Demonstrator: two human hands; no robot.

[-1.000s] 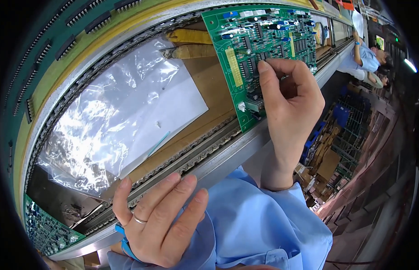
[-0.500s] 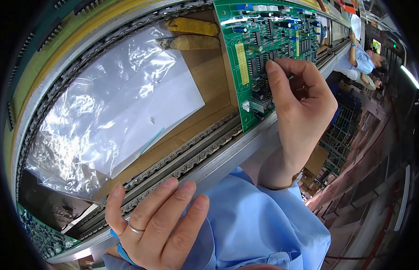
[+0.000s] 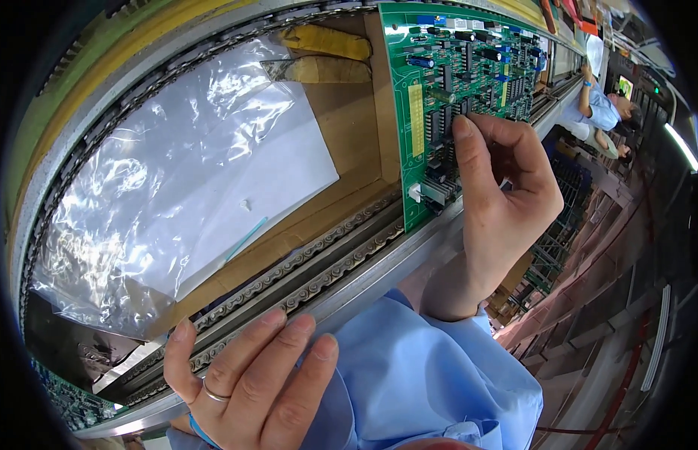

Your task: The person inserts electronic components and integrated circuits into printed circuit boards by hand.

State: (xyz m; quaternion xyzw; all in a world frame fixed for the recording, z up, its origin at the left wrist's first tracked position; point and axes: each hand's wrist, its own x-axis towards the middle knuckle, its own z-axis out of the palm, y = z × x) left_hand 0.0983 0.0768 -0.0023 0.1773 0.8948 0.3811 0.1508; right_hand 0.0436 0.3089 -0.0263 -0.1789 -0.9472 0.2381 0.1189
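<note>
A green circuit board (image 3: 413, 169) full of components rests across the conveyor rails at upper right. My right hand (image 3: 506, 176) is over its near half, thumb and forefinger pinched together at a black chip (image 3: 460, 107). The fingertips hide whatever may be between them. My left hand (image 3: 255, 382), with a ring on one finger, lies at lower left over the near rail (image 3: 356, 277), its fingers spread and holding nothing. Beside the board is a shallow cardboard box (image 3: 349, 142), under the rails' level, with clear plastic film (image 3: 154, 195) and white paper (image 3: 289, 157) in it.
Roller chains (image 3: 319, 281) run along the near rail. Yellow-taped pieces (image 3: 326, 43) lie in the box's far corner. Another green board (image 3: 64, 390) shows at far left. Two people in light clothing sit farther along the line at right.
The board has shifted a little to the right relative to the box, and my right hand has stayed at it, still pinched. My left hand sits slightly farther left, fingers still spread.
</note>
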